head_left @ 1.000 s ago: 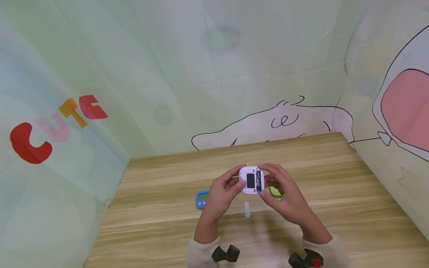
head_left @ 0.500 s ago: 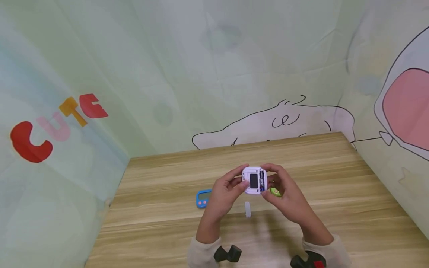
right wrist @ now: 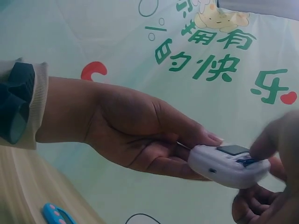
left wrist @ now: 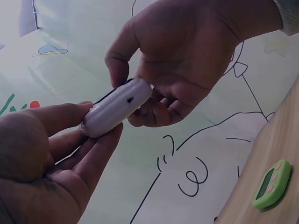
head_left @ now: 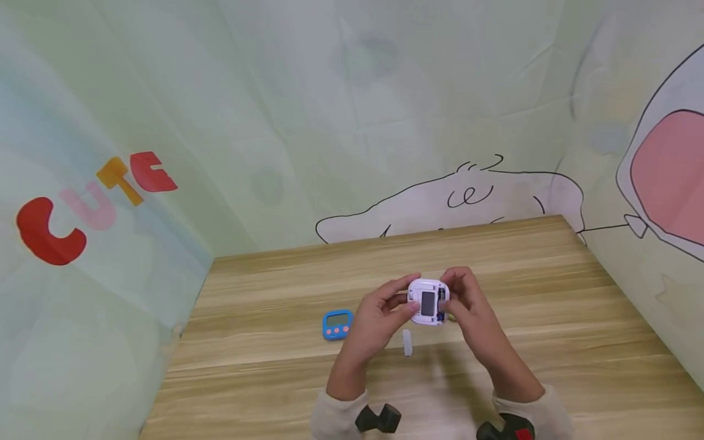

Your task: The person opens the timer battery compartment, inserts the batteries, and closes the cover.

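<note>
Above the wood-grain tabletop (head_left: 264, 379) I watch remotely, the left hand (head_left: 379, 321) pinches one side of a white timer (head_left: 428, 303), its back turned up, and the right hand (head_left: 480, 327) pinches the other. Below lie a blue timer (head_left: 337, 324), a green timer (left wrist: 272, 184) and a pale strip (head_left: 407, 343), likely the cover for the open slot (head_left: 442, 294), where a dark battery (right wrist: 245, 163) appears to sit. I judge battery work is in hand; the next move calls for a steady left grip and light right-hand pressure.

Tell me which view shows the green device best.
The left wrist view: the green device lies uncovered, its front visible. The head view shows a sliver beside the white device; the right wrist view, none.
</note>
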`<action>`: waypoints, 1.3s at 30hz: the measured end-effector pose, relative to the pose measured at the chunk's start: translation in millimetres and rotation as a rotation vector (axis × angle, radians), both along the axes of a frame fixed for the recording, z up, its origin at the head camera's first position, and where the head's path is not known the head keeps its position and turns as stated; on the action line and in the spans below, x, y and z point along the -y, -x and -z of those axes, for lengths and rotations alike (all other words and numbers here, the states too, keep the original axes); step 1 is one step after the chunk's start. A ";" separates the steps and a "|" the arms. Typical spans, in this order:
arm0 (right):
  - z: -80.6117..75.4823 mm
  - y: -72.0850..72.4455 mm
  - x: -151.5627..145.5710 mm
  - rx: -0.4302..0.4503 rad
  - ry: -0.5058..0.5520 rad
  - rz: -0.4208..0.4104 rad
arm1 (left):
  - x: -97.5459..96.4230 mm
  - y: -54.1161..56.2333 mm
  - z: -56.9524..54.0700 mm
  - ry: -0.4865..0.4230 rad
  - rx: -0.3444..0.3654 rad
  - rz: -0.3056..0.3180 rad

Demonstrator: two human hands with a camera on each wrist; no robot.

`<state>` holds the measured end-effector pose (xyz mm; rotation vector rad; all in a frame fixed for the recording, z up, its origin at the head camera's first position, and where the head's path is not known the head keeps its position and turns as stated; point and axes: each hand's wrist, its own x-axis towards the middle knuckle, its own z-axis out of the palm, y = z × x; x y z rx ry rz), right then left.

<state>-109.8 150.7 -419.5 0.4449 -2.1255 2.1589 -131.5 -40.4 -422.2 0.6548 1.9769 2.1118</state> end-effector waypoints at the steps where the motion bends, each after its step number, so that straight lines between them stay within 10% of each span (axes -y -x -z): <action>1: 0.0 0.0 -0.8 0.008 0.009 0.012 | -1.5 -0.2 0.0 0.008 0.001 0.012; 39: -0.5 -0.5 -3.4 -0.202 -0.089 -0.058 | 10.4 -3.0 -9.1 -0.073 -0.032 -0.078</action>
